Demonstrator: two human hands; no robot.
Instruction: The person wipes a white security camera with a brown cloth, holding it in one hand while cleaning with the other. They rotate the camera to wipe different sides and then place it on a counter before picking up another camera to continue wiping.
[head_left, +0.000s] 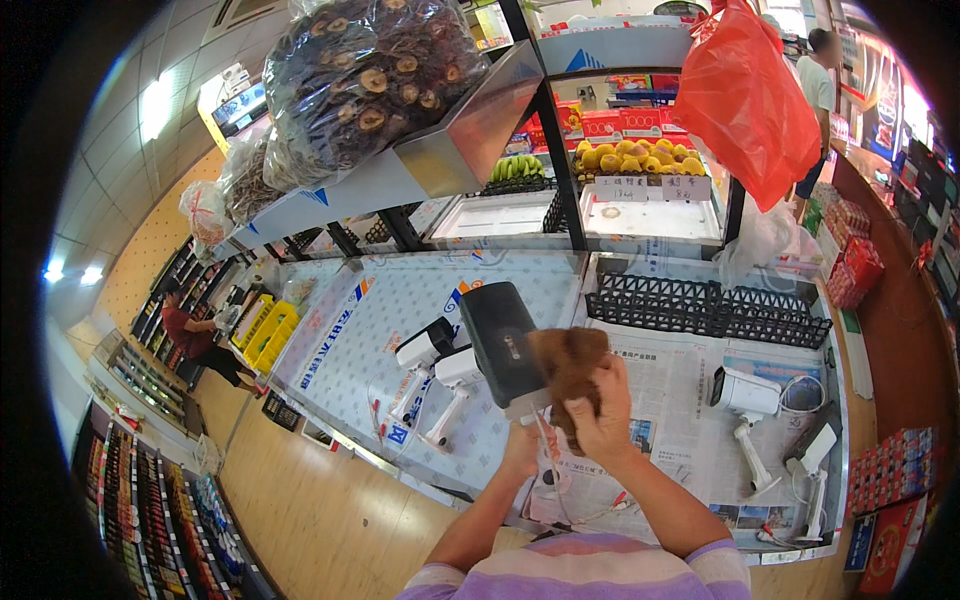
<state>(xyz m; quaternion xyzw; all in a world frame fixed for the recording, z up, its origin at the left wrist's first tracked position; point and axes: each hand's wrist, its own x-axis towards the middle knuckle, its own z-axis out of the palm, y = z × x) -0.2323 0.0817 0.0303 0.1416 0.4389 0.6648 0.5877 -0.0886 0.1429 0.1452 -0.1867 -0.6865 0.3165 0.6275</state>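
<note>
In the middle of the view a security camera with a dark top (501, 337) is held up above the display counter. My left hand (527, 450) grips its lower end, at the white bracket and cable. A brown cloth (574, 360) is in my right hand (606, 416), pressed against the camera's right side and slightly blurred. Two white security cameras on brackets (424, 346) (459, 369) lie to the left on the plastic-covered surface. On newspaper (675, 450) at the right lie another white camera (750, 391) and a dark-topped one (817, 442), with brackets and cables.
A black plastic crate divider (705, 309) spans the counter's back right. Above are a shelf with a bag of dried mushrooms (375, 82) and a hanging red plastic bag (750, 105). A person (191, 330) stands by yellow crates (271, 335) at left; another (816, 97) stands at upper right.
</note>
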